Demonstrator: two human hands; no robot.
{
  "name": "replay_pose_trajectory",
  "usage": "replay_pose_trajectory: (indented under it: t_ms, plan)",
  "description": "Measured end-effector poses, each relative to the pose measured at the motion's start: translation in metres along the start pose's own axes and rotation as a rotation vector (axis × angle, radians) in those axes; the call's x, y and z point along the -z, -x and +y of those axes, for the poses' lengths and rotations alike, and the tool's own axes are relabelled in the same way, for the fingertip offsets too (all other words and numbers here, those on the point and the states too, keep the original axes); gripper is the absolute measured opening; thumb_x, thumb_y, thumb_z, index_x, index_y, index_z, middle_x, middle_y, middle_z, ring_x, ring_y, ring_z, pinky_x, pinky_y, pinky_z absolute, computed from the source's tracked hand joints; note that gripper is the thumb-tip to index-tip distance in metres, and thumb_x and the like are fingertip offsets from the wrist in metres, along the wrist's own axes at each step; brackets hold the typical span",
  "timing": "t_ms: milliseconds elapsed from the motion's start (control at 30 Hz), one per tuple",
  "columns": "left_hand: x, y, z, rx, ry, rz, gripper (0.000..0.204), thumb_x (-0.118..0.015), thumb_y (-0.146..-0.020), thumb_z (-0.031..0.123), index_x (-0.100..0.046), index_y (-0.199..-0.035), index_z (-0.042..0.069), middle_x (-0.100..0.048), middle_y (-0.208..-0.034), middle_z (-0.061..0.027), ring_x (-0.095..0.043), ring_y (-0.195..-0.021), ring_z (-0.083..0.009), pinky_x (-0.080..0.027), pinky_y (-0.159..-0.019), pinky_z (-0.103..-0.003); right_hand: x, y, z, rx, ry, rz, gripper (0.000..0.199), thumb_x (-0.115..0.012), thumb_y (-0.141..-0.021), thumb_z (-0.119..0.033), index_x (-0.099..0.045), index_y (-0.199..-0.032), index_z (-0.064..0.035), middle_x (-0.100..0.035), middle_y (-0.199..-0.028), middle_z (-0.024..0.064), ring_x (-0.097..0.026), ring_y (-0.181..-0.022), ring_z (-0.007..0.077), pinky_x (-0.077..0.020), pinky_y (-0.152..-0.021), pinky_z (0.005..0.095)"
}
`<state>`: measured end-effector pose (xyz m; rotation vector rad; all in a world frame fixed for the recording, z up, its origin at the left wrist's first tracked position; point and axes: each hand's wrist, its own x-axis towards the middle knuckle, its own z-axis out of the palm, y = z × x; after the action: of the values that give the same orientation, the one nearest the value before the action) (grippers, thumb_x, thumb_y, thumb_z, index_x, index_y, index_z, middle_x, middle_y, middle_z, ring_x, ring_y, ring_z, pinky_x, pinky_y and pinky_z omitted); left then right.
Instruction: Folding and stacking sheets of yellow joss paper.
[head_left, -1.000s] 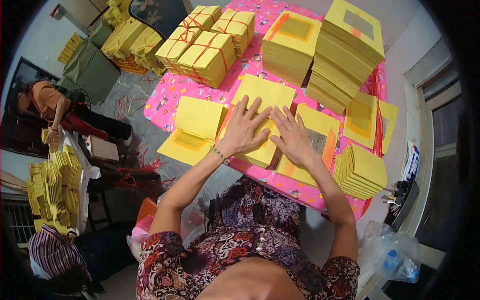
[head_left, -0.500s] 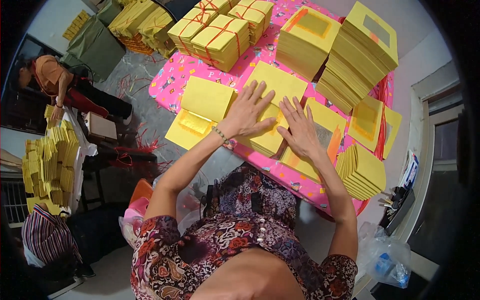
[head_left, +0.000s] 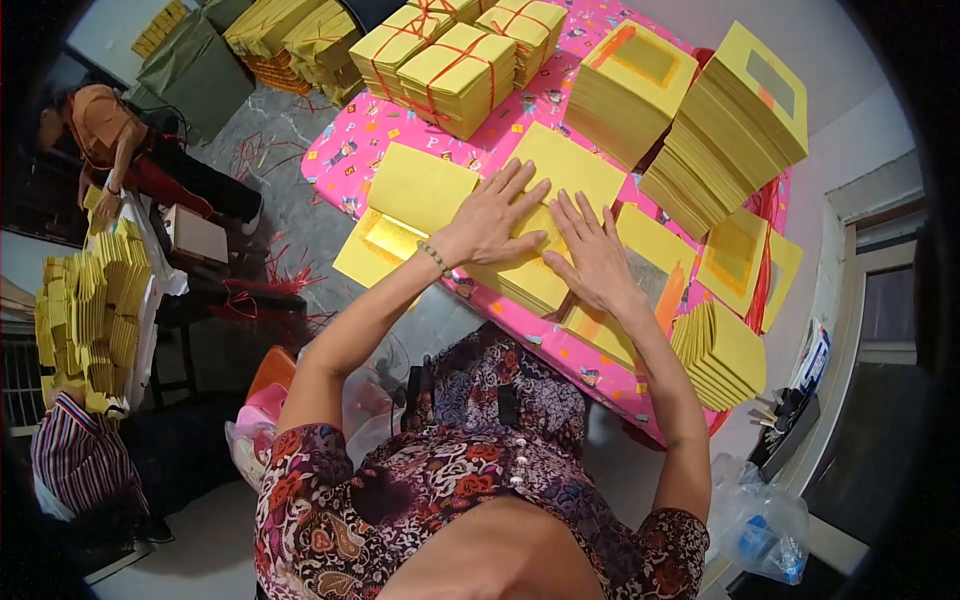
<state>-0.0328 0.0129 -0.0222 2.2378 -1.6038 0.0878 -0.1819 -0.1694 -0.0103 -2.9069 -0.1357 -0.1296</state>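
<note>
Left hand (head_left: pixel 497 222): palm down, fingers spread, pressed flat on the left side of the middle pile, not clamped on anything
Right hand (head_left: pixel 592 255): also palm down, fingers a little apart on the pile's right side, no grip there either; can't tell if the palm touches
Middle pile (head_left: pixel 575 165): yellow paper, right under both hands, near edge of the table
Table (head_left: pixel 345 152): pink patterned cloth, pretty loaded tbh
Left of pile: folded sheet (head_left: pixel 425 180) with a shiny gold patch (head_left: pixel 400 236)
Right of pile: silver-patch sheet (head_left: pixel 650 270), then a fanned stack (head_left: pixel 735 350) by the near right corner
Far side: red-tied bundles (head_left: pixel 458 75) left, two tall stacks (head_left: pixel 735 130) right
Far left: a co-worker (head_left: pixel 105 125) bent over more yellow paper (head_left: pixel 95 300)
</note>
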Motion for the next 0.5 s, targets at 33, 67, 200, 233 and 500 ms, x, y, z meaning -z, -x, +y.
replay_pose_trajectory:
  t_ms: [33, 67, 200, 233, 500]
  plan:
    - [0.001, 0.0, 0.0, 0.001, 0.003, 0.002, 0.078, -0.046, -0.095, 0.06, -0.034, -0.153, 0.01, -0.029, -0.157, -0.0263, -0.022, -0.147, -0.0442, -0.021, -0.121, -0.049, 0.001, -0.001, 0.0, 0.001, 0.002, -0.003, 0.074, -0.04, -0.1, -0.057, -0.03, -0.155, -0.0086, -0.026, -0.163, 0.0098, -0.018, -0.151, 0.0303, -0.0101, -0.123, 0.0527]
    - [0.001, 0.001, 0.0, 0.004, -0.004, -0.01, 0.079, -0.045, -0.095, 0.06, -0.032, -0.154, 0.01, -0.026, -0.158, -0.0256, -0.021, -0.148, -0.0426, -0.021, -0.121, -0.049, 0.001, -0.002, -0.001, -0.003, 0.002, -0.001, 0.073, -0.039, -0.101, -0.056, -0.03, -0.155, -0.009, -0.026, -0.163, 0.0096, -0.018, -0.152, 0.0301, -0.0104, -0.123, 0.0529]
    - [0.003, 0.0, 0.0, 0.007, -0.024, -0.051, 0.078, -0.043, -0.097, 0.06, -0.028, -0.156, 0.011, -0.023, -0.16, -0.0252, -0.019, -0.15, -0.041, -0.02, -0.121, -0.048, 0.002, -0.002, -0.001, -0.007, 0.006, -0.014, 0.069, -0.039, -0.102, -0.051, -0.027, -0.156, -0.0114, -0.024, -0.163, 0.0102, -0.019, -0.151, 0.031, -0.0108, -0.123, 0.0521]
    - [0.002, 0.0, -0.002, 0.009, -0.025, -0.048, 0.078, -0.043, -0.097, 0.06, -0.028, -0.156, 0.011, -0.023, -0.16, -0.0252, -0.019, -0.15, -0.041, -0.02, -0.121, -0.048, 0.004, -0.004, 0.0, -0.004, 0.007, -0.015, 0.069, -0.039, -0.102, -0.051, -0.027, -0.156, -0.0114, -0.024, -0.163, 0.0102, -0.019, -0.151, 0.031, -0.0108, -0.123, 0.0521]
    - [0.018, -0.016, -0.021, 0.06, 0.412, -0.072, 0.068, -0.051, -0.099, 0.046, -0.04, -0.146, -0.002, -0.037, -0.151, -0.0289, -0.031, -0.144, -0.0437, -0.028, -0.119, -0.045, 0.004, -0.023, 0.023, -0.026, -0.052, 0.3, 0.036, -0.064, -0.093, -0.018, -0.061, -0.127, -0.0045, -0.056, -0.14, 0.0167, -0.053, -0.129, 0.0336, -0.0442, -0.105, 0.0457]
